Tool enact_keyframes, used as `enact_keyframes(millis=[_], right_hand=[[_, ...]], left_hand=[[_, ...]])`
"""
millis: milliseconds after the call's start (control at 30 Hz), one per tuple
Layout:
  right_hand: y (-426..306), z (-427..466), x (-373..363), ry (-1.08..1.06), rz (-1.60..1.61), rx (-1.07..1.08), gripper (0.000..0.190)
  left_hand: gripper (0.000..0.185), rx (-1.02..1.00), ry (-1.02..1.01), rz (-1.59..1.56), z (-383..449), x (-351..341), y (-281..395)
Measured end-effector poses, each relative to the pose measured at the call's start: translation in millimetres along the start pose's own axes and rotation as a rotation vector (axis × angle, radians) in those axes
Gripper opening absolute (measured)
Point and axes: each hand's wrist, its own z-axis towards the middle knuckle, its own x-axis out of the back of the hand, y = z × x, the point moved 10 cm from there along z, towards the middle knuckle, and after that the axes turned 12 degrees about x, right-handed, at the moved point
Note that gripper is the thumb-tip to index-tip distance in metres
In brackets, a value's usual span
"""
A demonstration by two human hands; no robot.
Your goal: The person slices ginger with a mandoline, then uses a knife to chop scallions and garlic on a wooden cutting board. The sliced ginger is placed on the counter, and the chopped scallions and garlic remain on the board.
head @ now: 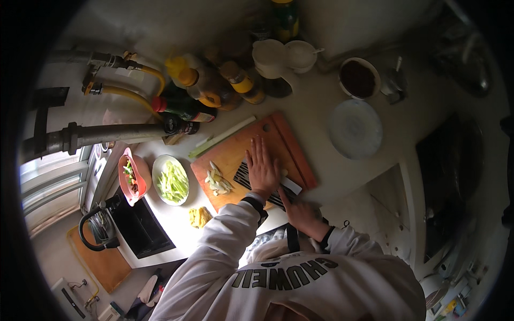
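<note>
A wooden cutting board [287, 138] lies before me at a slant. My left hand [263, 170] rests flat, fingers stretched, across a broad, dark-striped blade [241, 176] that looks like a cleaver's. My right hand [303, 216] is closed at the blade's near right end, index finger along it; the handle is hidden beneath the hand. A small pale piece [284, 172] shows beside the blade. Sliced pale vegetable pieces [217, 181] are heaped on the board's left part. Along its far left edge lies a long green-white stalk [221, 137], perhaps leek.
Left stand a plate of cut green strips [172, 182], a pink bowl [140, 180], a yellow lump [199, 217] and a black sink [140, 228]. Several bottles [217, 94] and white containers [271, 58] line the back. At right are a pale plate [355, 129] and a dark-filled bowl [358, 78].
</note>
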Motion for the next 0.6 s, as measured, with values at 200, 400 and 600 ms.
enact_keyframes(millis=[200,400,600], right_hand=[[-14.6,5.3,1.5,0.076,0.008,-0.062,0.086],[-13.1,4.5,-16.7,-0.091,0.149,-0.231,0.091],[-25.4,-3.2,18.7,0.014,0.08,-0.219,0.09]], left_hand=[[0.072,-0.08,-0.192,-0.029,-0.2,-15.7,4.7],[0.072,-0.171,-0.033,-0.091,-3.2,-4.4,4.6],[0.061,-0.221,0.161,-0.554,-10.2,68.2,2.7]])
